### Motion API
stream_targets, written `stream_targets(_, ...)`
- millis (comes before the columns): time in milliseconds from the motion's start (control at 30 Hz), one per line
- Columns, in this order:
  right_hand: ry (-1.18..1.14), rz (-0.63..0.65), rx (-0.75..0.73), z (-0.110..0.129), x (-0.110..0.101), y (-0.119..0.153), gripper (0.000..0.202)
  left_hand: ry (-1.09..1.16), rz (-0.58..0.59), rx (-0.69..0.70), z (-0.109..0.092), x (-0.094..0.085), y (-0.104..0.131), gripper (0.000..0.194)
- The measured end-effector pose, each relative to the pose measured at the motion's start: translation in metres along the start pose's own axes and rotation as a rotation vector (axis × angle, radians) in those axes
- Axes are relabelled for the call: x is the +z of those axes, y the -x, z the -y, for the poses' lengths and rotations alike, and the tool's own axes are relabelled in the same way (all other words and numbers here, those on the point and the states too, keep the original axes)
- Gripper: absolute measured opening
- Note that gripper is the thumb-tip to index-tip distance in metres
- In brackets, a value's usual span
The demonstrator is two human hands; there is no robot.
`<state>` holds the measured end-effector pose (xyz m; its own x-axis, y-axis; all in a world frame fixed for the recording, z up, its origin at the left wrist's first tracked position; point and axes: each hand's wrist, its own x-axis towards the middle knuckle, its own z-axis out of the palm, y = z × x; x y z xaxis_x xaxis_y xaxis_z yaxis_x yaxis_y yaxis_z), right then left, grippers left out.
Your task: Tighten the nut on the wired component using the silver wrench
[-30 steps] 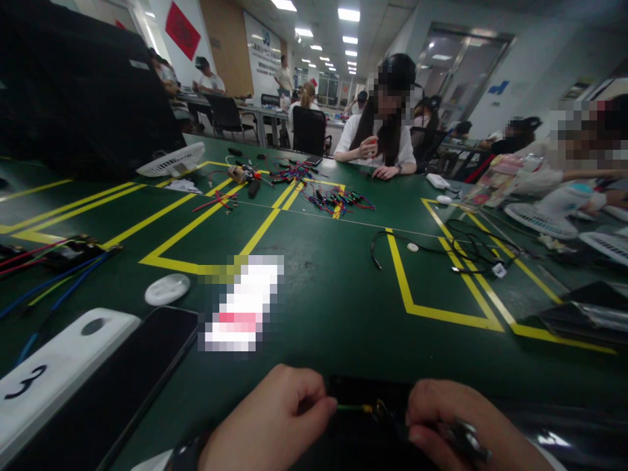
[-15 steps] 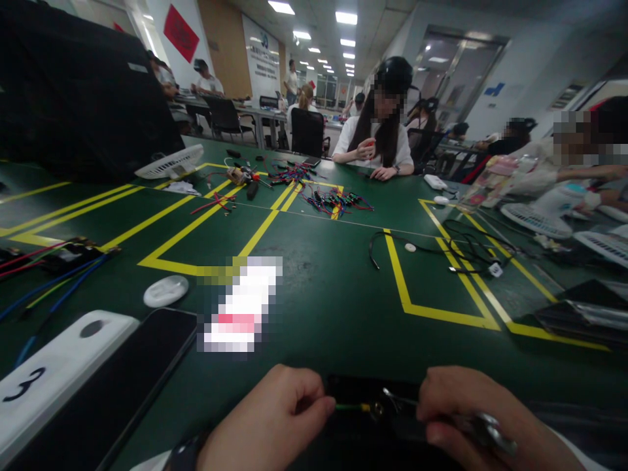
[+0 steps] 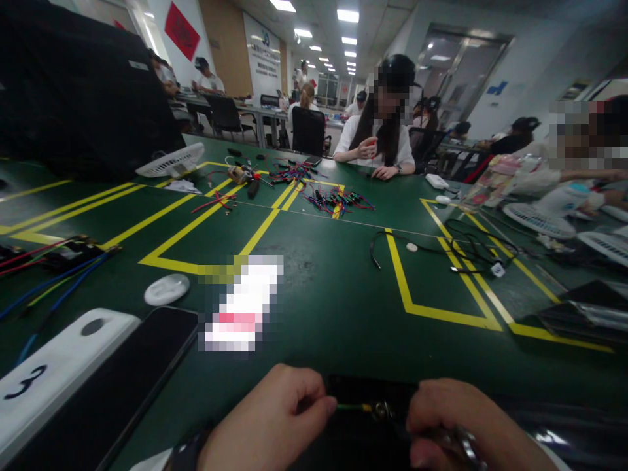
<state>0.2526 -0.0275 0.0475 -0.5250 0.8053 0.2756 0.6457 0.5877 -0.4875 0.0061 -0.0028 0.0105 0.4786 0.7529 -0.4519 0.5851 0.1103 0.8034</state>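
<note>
Head view, bottom edge of frame. Left hand is curled into a loose fist, thumb and forefinger pinched on the left end of a thin green wire. The wire runs nearly level, left to right, and ends in a small metal ring terminal. That terminal sits between the two hands, closer to the right one.

Right hand is clenched around a slim metal tool (shiny handle shows under the fingers; the working tip is hidden, so I cannot tell whether it meets the terminal). The tool's axis looks roughly in line with the wire, pointing left toward the terminal.

Key relation: the wire's long axis lies straight across the gap, with the terminal just left of the right hand's knuckles and well right of the left pinch.

Both hands work over a black pad lying on the green table. Left of the pad lie a black phone and a white box marked 3. Beyond the pad, a yellow tape outline; further off, a person in a white top sits across the table.
</note>
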Motion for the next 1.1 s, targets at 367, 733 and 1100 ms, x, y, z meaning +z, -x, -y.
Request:
stream_targets(367,-0.021,0.022,-0.015,-0.004,-0.003,0.005,0.009,0.000,0.006,-0.006,-0.003,-0.002,0.002,0.032)
stream_targets(733,-0.061,0.065,-0.062,-0.005,0.000,0.000,0.026,0.023,0.023,-0.013,0.001,-0.002,0.001,0.033)
stream_targets(1100,-0.116,0.259,-0.043,-0.008,-0.016,-0.006,0.023,0.000,0.018,0.007,0.004,-0.001,0.001,0.034)
